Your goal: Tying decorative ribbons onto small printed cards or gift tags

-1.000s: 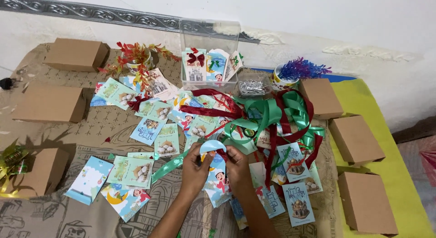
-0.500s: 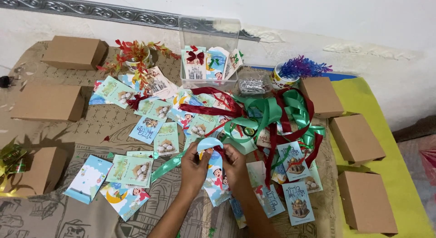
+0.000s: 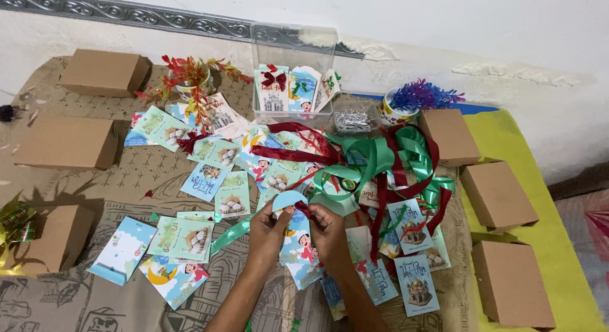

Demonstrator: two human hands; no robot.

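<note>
Both my hands meet at the middle front, over a small light-blue gift tag card [image 3: 295, 234] with a rounded top and a cartoon figure. My left hand [image 3: 266, 229] pinches the card's left edge. My right hand [image 3: 328, 228] holds its right side, with the end of a dark red ribbon [image 3: 303, 208] between the fingertips at the card's top. A tangle of green ribbon [image 3: 374, 156] and red ribbon lies just beyond the hands.
Many printed tag cards [image 3: 206, 180] are scattered on the patterned cloth. Brown cardboard boxes stand at the left [image 3: 66, 142] and right [image 3: 498, 194]. At the back are a clear plastic box of finished tags [image 3: 293, 59], red-leaf decoration [image 3: 190, 75] and a cup with purple sprigs [image 3: 415, 100].
My hands have stayed in place on the blue card; the fingers have shifted slightly at the card's top with the red ribbon end.
</note>
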